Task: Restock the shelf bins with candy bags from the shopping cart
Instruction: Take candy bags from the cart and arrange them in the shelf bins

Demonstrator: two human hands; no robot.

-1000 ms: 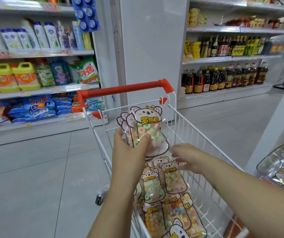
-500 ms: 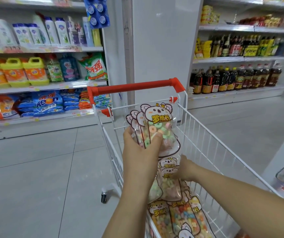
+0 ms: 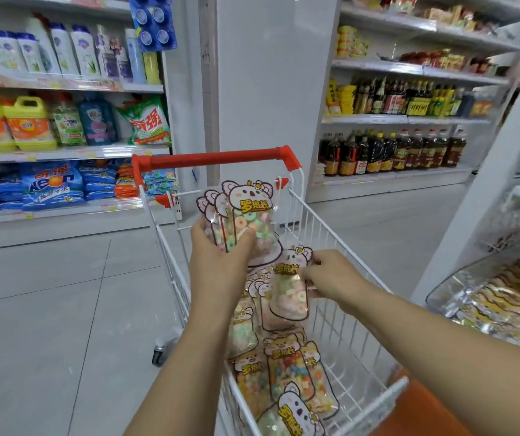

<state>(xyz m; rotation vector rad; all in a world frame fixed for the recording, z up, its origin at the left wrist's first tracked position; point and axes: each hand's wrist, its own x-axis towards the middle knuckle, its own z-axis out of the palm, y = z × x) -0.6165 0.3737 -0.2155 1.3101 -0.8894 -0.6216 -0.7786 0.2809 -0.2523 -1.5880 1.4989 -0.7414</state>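
Observation:
A white wire shopping cart [image 3: 340,247] with a red handle stands in front of me, holding several clear candy bags [image 3: 287,369] printed with cartoon animals. My left hand [image 3: 217,262] grips a small stack of candy bags [image 3: 249,215] upright above the cart. My right hand [image 3: 331,275] pinches the upper edge of one more candy bag [image 3: 288,294], lifted a little above the pile. A clear shelf bin [image 3: 504,303] with similar bags sits at the right edge.
Shelves of detergent [image 3: 51,184] line the left aisle, and shelves of dark bottles [image 3: 390,152] stand at the back right. A white pillar [image 3: 268,89] rises behind the cart. Grey tiled floor [image 3: 47,309] lies open on the left.
My right hand went down into the cart, took hold of one bag and has raised it off the pile. The left hand keeps its stack steady. The view has swung slightly right.

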